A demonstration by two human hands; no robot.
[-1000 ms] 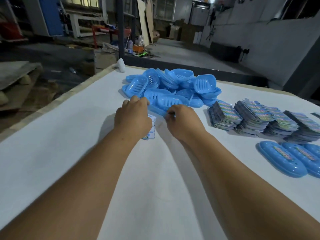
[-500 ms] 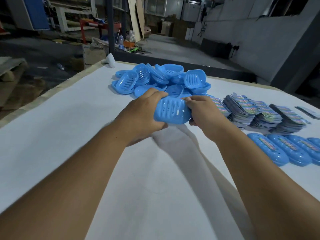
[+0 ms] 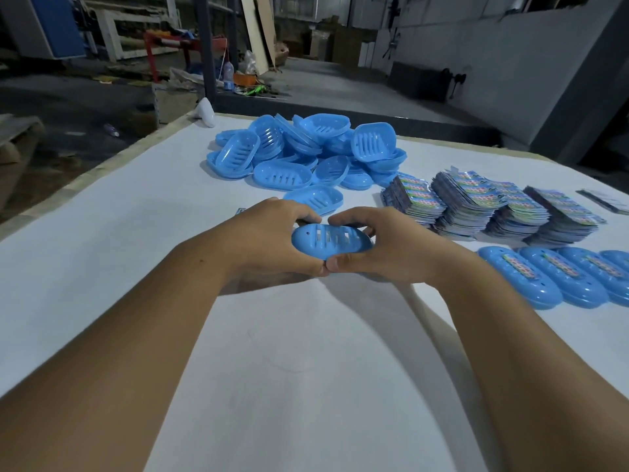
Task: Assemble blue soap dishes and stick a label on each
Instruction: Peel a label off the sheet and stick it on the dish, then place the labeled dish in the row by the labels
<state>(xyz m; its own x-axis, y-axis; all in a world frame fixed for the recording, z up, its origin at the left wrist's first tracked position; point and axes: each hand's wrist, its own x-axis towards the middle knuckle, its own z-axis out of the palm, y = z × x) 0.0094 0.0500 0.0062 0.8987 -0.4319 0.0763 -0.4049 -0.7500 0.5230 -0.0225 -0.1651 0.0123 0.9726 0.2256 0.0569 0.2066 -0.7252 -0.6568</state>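
Observation:
A blue soap dish (image 3: 332, 242) with drain slots is held flat above the white table, gripped from both ends. My left hand (image 3: 269, 240) curls round its left end, my right hand (image 3: 384, 248) round its right end, and the two thumbs meet at its near edge. A loose pile of blue soap dish parts (image 3: 306, 151) lies beyond the hands. Stacks of colourful labels (image 3: 490, 204) sit to the right. Finished labelled dishes (image 3: 541, 279) lie in a row at the right edge.
The white table (image 3: 136, 233) has a wooden edge on the left, with a drop to a cluttered floor. A white object (image 3: 206, 112) stands at the far left corner. A small label corner (image 3: 241, 211) peeks out behind my left hand.
Both hands picked a dish from the pile's near edge, drew it toward me and turned it flat. The left hand no longer rests on the small label stack.

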